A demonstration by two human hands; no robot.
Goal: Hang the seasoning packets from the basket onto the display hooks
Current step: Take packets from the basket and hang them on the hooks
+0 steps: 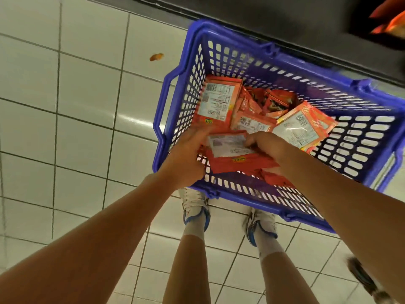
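A blue plastic basket (361, 137) stands on the tiled floor in front of my feet. Several orange-red seasoning packets (302, 128) lie loose inside it, most with their white label side up. Both my hands reach into the near side of the basket. My left hand (186, 154) and my right hand (267, 143) grip a small stack of packets (230, 159) from either side, just above the basket's bottom. No display hooks are in sight.
A dark shelf base (285, 23) runs along the far side of the basket, with orange packs (388, 16) at the top right corner. A small orange scrap (156, 57) lies on the white tiles to the left. My shoes (196, 207) stand just behind the basket.
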